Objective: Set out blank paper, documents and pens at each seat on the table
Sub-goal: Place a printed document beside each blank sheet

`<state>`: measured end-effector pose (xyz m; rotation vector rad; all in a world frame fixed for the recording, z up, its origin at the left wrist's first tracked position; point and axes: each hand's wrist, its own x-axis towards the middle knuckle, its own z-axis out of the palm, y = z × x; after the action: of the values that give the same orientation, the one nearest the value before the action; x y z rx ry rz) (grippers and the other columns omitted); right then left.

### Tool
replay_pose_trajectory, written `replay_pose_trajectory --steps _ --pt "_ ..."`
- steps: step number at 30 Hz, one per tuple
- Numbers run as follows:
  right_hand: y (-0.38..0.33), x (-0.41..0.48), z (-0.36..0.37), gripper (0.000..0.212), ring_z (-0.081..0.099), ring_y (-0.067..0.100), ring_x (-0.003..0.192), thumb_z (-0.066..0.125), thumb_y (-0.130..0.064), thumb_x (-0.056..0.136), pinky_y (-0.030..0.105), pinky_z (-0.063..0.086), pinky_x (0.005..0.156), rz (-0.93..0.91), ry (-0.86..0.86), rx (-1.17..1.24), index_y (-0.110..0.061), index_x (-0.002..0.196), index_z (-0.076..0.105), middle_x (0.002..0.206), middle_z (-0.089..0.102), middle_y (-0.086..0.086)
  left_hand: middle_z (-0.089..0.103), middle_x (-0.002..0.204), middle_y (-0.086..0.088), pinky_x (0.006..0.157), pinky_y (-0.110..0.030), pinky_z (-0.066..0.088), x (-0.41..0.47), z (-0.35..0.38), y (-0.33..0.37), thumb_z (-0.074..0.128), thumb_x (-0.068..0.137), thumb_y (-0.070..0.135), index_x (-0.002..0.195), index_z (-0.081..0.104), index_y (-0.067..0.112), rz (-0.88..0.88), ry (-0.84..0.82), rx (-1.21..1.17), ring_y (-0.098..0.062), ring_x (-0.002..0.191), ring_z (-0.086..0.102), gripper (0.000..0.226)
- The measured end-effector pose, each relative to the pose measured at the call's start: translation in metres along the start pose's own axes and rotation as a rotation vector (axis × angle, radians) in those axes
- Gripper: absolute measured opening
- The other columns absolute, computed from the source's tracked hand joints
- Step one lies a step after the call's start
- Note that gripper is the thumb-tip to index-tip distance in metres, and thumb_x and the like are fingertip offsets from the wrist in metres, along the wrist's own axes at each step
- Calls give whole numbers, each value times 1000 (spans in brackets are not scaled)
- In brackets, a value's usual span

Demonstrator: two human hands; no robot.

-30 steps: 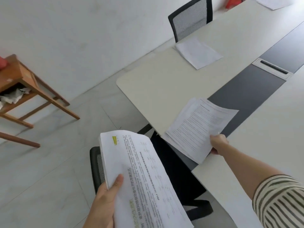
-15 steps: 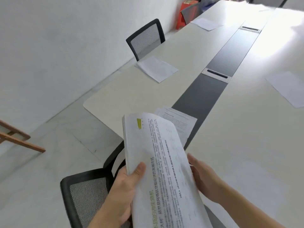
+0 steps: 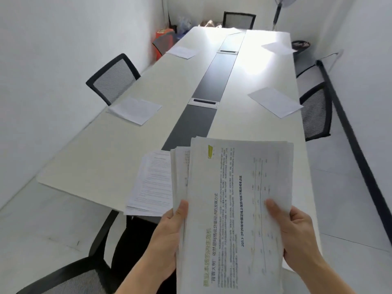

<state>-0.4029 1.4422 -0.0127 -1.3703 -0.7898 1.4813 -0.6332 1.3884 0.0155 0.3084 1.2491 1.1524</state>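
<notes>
— Looking along the tabletop, what is seen laid out on it, and is anything held in a container?

— No container can be made out on it. A printed document is laid at the near edge, its lower end overhanging that edge slightly, just left of the dark centre strip. Paper sheets are set at the left edge by a mesh chair; another sheet is placed at the right edge. Further sheets are seen toward the far left, and one toward the far right corner.

— And the fingers?

— A thick stack of printed pages is held above the near edge. The left hand is closed on its left side, thumb pressed on top. The right hand is closed on its right side, thumb laid flat on the top page; the other fingers are hidden beneath.
</notes>
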Motion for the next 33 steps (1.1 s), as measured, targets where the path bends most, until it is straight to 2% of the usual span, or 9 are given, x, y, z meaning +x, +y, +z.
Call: replay_pose_trajectory --steps 3,6,8,11,17,22,26,29,33 --pt "1 -25 -41 18 75 28 71 71 -17 76 40 62 59 -98 175 87 -2 87 71 86 77 16 76 98 -16 84 -48 54 -11 35 -19 60 78 40 97 74 11 -28 -63 78 -33 85 74 37" --pt "-1 -53 -95 17 75 19 68 73 -16 77 28 60 54 -175 349 129 -3 88 69 87 76 13 74 103 -20 86 -52 55 -25 74 -43 63 78 42 111 67 8 -84 -129 129 -38 91 72 48" --pt "-3 -75 -132 13 75 17 68 71 -15 81 25 59 53 -187 419 162 -4 89 71 86 77 9 73 104 -22 80 -49 58 -34 99 -60 62 79 38 111 68 6 -107 -207 176 -38 90 72 46" --pt "-2 -108 -187 14 76 23 76 67 -16 84 31 61 57 -151 468 231 -4 91 72 87 79 6 74 102 -22 69 -44 61 -49 137 -88 61 81 31 105 71 4 -122 -336 251 -37 84 73 38" --pt "-3 -153 -280 22 76 28 85 61 -21 88 35 62 60 -81 528 366 -6 100 72 97 78 10 72 106 -22 76 -47 60 -68 207 -143 59 85 32 110 68 5 -199 -505 360 -39 92 71 39" --pt "-10 -157 -336 25 75 26 90 56 -22 91 35 62 64 -64 549 488 -9 92 78 103 77 11 69 109 -29 75 -50 59 -53 264 -171 70 84 18 113 65 -3 -219 -602 423 -45 94 69 37" --pt "-21 -143 -375 23 75 27 87 53 -18 94 36 61 59 -60 565 601 -7 105 71 103 76 13 68 108 -32 73 -50 60 -26 320 -187 69 78 14 105 69 -3 -208 -691 444 -45 91 69 32" --pt "-28 -125 -406 30 73 35 95 59 -14 88 42 62 69 -35 563 588 -3 115 66 109 74 18 69 107 -31 72 -49 60 -5 370 -197 70 82 12 99 72 0 -188 -734 467 -44 90 70 21" --pt "-43 -102 -441 28 73 39 89 69 -4 76 42 62 71 -35 748 453 2 103 70 100 75 22 72 101 -27 70 -46 61 11 433 -204 64 81 17 88 77 6 -212 -747 499 -36 81 73 18"
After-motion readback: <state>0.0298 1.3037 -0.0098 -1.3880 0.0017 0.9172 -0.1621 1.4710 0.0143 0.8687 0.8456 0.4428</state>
